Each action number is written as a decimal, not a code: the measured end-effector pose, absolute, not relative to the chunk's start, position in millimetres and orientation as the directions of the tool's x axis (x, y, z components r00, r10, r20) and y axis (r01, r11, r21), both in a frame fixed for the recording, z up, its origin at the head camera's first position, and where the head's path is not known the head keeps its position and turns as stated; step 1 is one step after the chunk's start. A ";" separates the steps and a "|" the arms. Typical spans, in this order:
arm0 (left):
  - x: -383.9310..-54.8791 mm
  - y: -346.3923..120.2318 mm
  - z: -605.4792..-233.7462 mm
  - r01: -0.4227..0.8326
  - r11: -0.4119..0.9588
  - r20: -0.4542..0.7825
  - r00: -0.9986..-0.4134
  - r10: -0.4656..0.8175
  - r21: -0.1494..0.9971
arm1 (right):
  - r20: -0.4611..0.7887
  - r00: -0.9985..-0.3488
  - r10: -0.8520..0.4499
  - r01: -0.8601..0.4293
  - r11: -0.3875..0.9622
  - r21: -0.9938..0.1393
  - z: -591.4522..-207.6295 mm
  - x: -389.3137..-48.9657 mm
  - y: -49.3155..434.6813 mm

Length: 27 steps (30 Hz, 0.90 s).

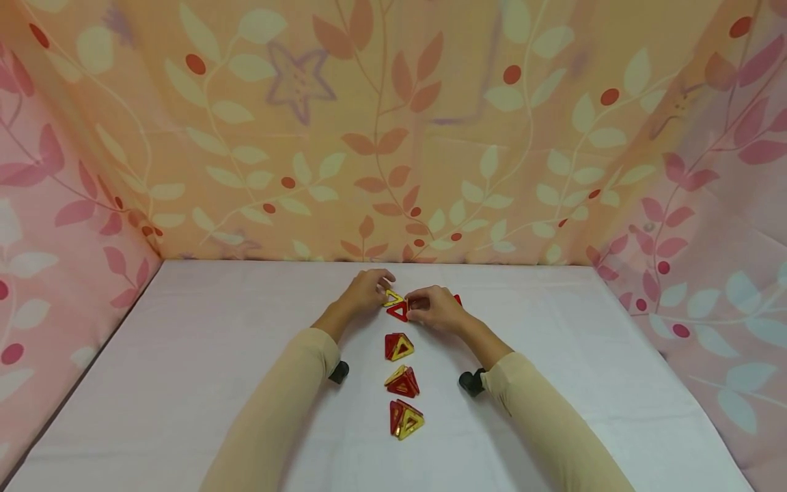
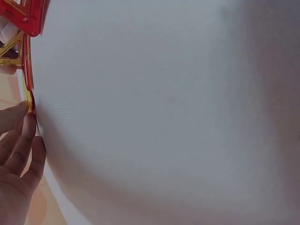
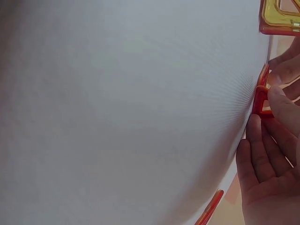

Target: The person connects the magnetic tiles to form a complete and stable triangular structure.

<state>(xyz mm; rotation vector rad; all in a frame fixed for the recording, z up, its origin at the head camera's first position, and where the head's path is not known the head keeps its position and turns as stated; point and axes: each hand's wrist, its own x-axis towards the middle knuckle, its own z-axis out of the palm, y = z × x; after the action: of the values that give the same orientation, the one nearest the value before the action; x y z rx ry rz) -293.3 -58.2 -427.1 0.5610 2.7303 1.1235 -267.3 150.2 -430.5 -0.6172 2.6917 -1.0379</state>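
In the head view, a yellow triangular tile [image 1: 392, 298] and a red triangular tile [image 1: 397, 312] lie edge to edge at the far middle of the table. My left hand [image 1: 367, 288] pinches the yellow one at its left side; the left wrist view shows thumb and fingertips on its yellow edge [image 2: 29, 101]. From the right, my right hand [image 1: 438, 309] grips a red triangular tile, its thumb over the red frame [image 3: 263, 104] in the right wrist view. Parts of these tiles are hidden behind the fingers.
Three small pyramids of red and yellow triangular tiles stand in a line toward me: the far one [image 1: 399, 347], the middle one [image 1: 402, 381] and the near one [image 1: 406, 419]. Another red tile [image 1: 458, 299] shows behind my right hand. Patterned cloth [image 1: 381, 137] hangs around the white table [image 1: 246, 342].
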 end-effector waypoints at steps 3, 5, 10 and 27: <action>-292.6 -56.7 -427.0 0.279 0.652 0.002 -0.920 0.392 0.705 | -0.027 -0.893 -0.449 -0.314 0.666 -0.676 -430.2 -266.9 150.2; -292.0 -56.0 -426.4 0.273 0.651 -0.003 -0.921 0.390 0.708 | -0.026 -0.893 -0.450 -0.315 0.666 -0.676 -429.9 -266.6 150.1; -290.8 -55.4 -425.3 0.266 0.652 -0.003 -0.924 0.381 0.710 | -0.026 -0.893 -0.449 -0.315 0.666 -0.677 -429.4 -266.2 149.7; -286.8 -51.8 -422.3 0.285 0.603 0.049 -0.925 0.376 0.745 | -0.032 -0.895 -0.445 -0.312 0.675 -0.669 -429.8 -267.2 149.6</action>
<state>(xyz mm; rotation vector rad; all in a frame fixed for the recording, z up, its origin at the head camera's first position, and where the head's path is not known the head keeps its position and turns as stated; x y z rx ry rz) -286.8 -51.8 -422.3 0.5609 2.7110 1.2289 -267.2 149.6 -429.8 -0.6160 2.6953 -1.0230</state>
